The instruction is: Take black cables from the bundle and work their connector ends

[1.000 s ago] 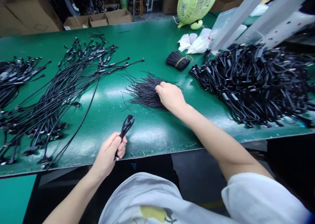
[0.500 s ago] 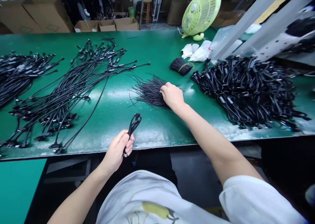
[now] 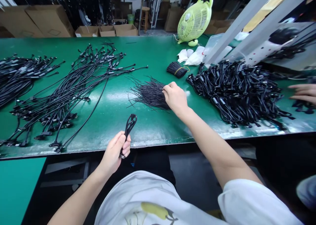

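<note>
Folded black cable (image 3: 127, 129): gripped by fingers of the left hand (image 3: 115, 151), near the tabletop (image 3: 158, 131) edge. Black strands (image 3: 150, 94): piled loose, touched by the right hand (image 3: 175, 98); whether any is pinched cannot be told.

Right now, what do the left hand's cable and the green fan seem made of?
Cable: probably rubbery plastic, softly shiny black, bent into loops; its connector glints like metal. Fan: likely moulded plastic, satin, its handle matching in yellow-green.
</note>
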Available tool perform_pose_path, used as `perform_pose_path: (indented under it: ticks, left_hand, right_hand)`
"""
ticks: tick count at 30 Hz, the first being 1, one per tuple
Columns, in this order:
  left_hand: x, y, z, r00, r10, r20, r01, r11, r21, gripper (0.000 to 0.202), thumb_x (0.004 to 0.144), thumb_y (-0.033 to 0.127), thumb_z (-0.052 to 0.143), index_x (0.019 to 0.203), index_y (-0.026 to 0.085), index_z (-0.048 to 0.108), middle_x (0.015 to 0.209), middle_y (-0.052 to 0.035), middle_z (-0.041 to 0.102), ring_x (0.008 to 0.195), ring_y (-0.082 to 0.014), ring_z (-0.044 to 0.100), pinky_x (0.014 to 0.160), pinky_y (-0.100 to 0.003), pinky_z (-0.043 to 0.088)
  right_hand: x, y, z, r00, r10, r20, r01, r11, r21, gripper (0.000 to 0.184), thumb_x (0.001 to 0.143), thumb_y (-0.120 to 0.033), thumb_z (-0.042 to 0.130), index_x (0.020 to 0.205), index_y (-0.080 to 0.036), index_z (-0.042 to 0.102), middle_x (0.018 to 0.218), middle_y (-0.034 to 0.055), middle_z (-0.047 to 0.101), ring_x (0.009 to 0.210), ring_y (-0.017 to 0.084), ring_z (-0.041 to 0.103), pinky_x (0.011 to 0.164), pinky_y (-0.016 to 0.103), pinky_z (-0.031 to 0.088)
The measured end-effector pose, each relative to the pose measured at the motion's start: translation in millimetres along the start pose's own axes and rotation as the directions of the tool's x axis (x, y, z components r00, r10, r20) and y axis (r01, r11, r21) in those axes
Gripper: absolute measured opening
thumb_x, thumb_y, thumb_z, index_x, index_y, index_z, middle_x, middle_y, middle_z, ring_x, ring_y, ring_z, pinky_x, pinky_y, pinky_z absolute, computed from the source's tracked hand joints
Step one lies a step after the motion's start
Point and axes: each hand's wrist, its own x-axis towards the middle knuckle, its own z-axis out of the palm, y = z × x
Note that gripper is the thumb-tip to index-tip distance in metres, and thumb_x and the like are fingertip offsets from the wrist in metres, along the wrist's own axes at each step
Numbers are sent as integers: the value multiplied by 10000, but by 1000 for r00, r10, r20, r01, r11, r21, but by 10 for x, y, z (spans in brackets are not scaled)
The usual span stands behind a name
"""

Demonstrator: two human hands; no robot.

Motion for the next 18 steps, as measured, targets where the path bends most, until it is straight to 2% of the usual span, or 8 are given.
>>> perform_pose_path:
  ticks: [4,8,10,12,13,15,17,18]
  left_hand:
    - [25,-17,78,1000,2,23,-2,1000,-5,351,857,473,671,845,141,557,607,62,360,482,-48,318,450,-162,283]
    - [46,-16,152,999,3,40,-3,1000,10,358,854,482,671,838,144,553,600,62,362,477,-51,324,446,-163,286]
    - [52,-16,184,999,13,45,-14,1000,14,353,860,478,663,830,145,549,600,61,366,480,-51,327,450,-161,295]
    - [61,-26,218,999,14,50,-15,1000,14,333,867,467,658,878,151,555,608,61,375,483,-54,329,454,-161,302]
    - [69,-36,234,998,12,60,-12,1000,10,326,870,462,655,945,160,560,613,62,380,483,-57,329,453,-161,304]
    - [92,-67,255,997,10,82,-10,1000,-8,385,876,454,648,1130,189,535,621,68,386,480,-66,326,451,-164,303]
    - [121,-109,249,996,21,81,-20,1000,-15,474,876,451,643,1245,190,499,624,71,381,479,-72,322,452,-172,302]
    - [134,-131,235,997,35,64,-35,999,-5,486,877,452,637,1254,173,508,625,69,376,481,-74,321,453,-178,302]
  right_hand:
    - [-90,-7,-83,1000,3,8,-3,1000,-23,284,978,-263,383,992,-155,645,973,119,594,834,227,539,673,318,321]
    - [-143,15,-122,1000,27,-10,-27,999,33,280,967,-245,377,962,-153,641,971,127,596,865,238,536,713,325,349]
    - [-235,-45,-171,997,52,-62,-45,993,108,270,963,-245,378,956,-152,631,996,133,596,893,247,537,752,336,371]
    - [-411,-203,-236,995,51,-81,-25,955,296,245,961,-252,392,933,-159,618,985,119,604,900,235,547,786,334,396]
    - [-529,-317,-268,999,13,-48,9,899,438,228,959,-257,405,916,-166,610,959,100,612,887,218,556,791,322,411]
    - [-799,-578,-317,986,-150,70,54,694,718,199,956,-265,433,874,-177,591,886,54,623,837,174,574,772,280,441]
    - [-1060,-816,-340,947,-287,145,26,519,854,165,949,-254,459,857,-176,572,828,23,615,764,138,572,707,237,455]
    - [-1166,-905,-343,939,-312,147,30,497,867,144,945,-238,469,865,-171,569,816,19,607,737,127,565,677,223,453]
